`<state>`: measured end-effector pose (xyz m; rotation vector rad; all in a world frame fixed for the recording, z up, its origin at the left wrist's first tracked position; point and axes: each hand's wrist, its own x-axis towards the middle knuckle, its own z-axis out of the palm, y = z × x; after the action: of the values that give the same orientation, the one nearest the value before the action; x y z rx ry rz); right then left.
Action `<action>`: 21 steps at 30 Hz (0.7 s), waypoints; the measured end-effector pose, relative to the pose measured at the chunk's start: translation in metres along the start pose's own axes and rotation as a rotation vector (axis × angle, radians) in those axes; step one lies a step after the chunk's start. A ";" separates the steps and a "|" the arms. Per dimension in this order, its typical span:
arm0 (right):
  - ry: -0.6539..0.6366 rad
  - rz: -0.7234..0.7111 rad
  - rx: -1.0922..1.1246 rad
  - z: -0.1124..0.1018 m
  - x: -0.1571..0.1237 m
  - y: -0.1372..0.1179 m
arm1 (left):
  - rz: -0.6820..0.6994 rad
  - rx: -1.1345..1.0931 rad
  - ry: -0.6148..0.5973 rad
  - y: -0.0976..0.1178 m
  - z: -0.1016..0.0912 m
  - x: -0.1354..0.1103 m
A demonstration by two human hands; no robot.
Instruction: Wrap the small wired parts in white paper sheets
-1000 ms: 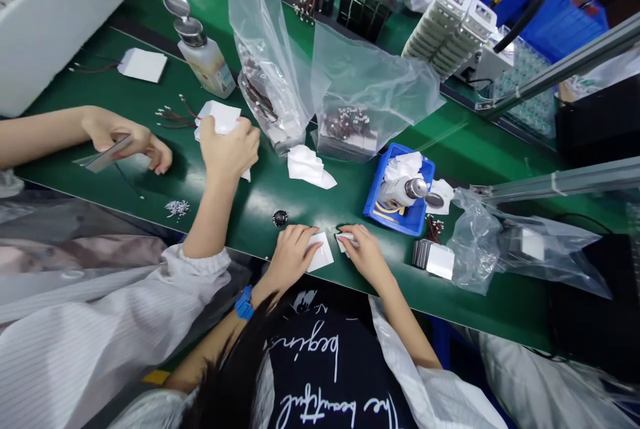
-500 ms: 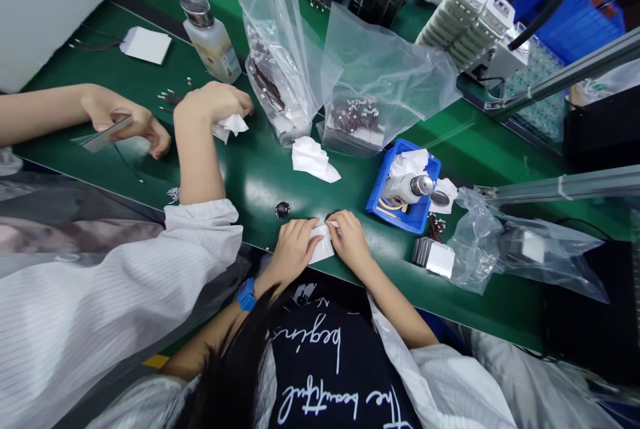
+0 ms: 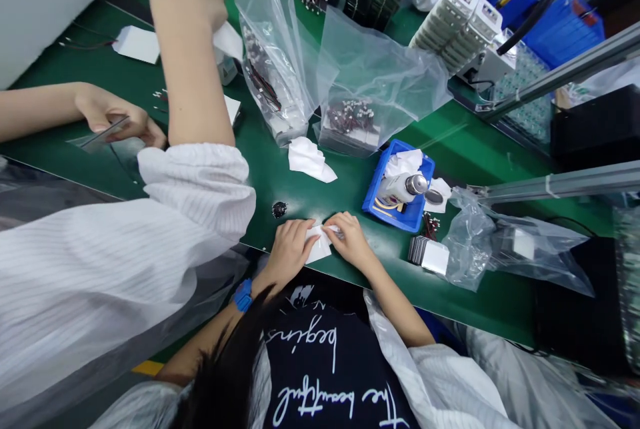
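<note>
At the bench's near edge my left hand (image 3: 290,250), below a blue wristwatch, is closed with thumb and fingers on a flat white piece (image 3: 319,250). That piece lies between my hands, its lower corner toward me. My right hand (image 3: 351,240) pinches a thin white strip (image 3: 332,229), like paper or tissue, at the piece's upper right edge. The fingers partly cover both. Just beyond my left hand is a small round black item (image 3: 279,210). Farther forward lies a crumpled white tissue (image 3: 311,160).
A blue bin (image 3: 371,197) holds a dispenser bottle (image 3: 397,189) and tissue. Right of it stand stacked flat packs (image 3: 434,257) and a plastic bag (image 3: 470,242). Bags of wired packs (image 3: 354,126) stand ahead. A co-worker's arm (image 3: 195,76) reaches across at left.
The co-worker's near arm has moved forward, bringing a white tissue to the bottle at the left. My right fingers have shifted slightly, and more of the white strip shows.
</note>
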<state>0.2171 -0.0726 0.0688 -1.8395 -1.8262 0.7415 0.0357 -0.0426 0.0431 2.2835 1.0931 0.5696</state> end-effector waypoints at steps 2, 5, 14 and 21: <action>0.012 0.005 -0.001 0.002 0.000 0.000 | 0.008 0.000 0.003 -0.001 0.001 -0.001; 0.063 0.025 0.006 0.005 0.000 -0.003 | 0.033 0.010 0.024 -0.002 0.002 -0.002; 0.421 -0.060 -0.209 -0.125 -0.033 -0.017 | 0.061 0.012 0.068 -0.007 0.004 -0.001; 0.346 0.012 -0.369 -0.191 -0.001 0.023 | 0.070 -0.009 0.056 -0.008 0.004 -0.001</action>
<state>0.3584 -0.0628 0.1990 -2.0484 -1.8046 0.0734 0.0326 -0.0404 0.0344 2.3188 1.0374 0.6680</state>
